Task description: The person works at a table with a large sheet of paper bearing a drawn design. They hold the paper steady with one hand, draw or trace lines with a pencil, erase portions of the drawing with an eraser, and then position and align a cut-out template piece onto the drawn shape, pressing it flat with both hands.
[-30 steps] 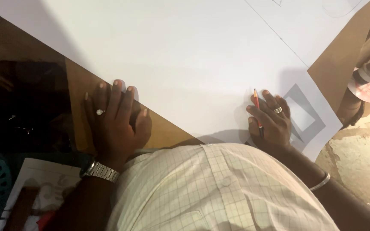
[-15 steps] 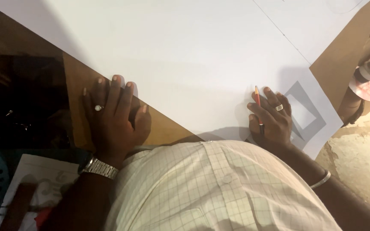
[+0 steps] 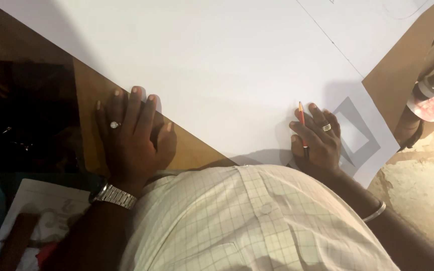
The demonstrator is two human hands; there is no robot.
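A large white sheet of paper [image 3: 217, 60] covers most of a brown board [image 3: 197, 150]. My left hand [image 3: 134, 133] lies flat with spread fingers on the sheet's lower left edge and the board; it wears a ring and a metal wristwatch. My right hand [image 3: 317, 138] rests on the paper near its lower right corner and holds a red pencil [image 3: 302, 123] with the tip pointing away from me. Just right of that hand a grey square frame shape [image 3: 360, 135] is printed or drawn on the paper. My checked shirt fills the bottom middle.
A thin pencil line [image 3: 327, 37] runs diagonally across the sheet's upper right. A dark tube with a round pinkish base [image 3: 428, 98] stands off the right edge of the board. Papers and a dark object [image 3: 36, 221] lie at lower left, over a dark area.
Both hands stay almost where they were. The left hand's fingers have shifted slightly on the paper's edge.
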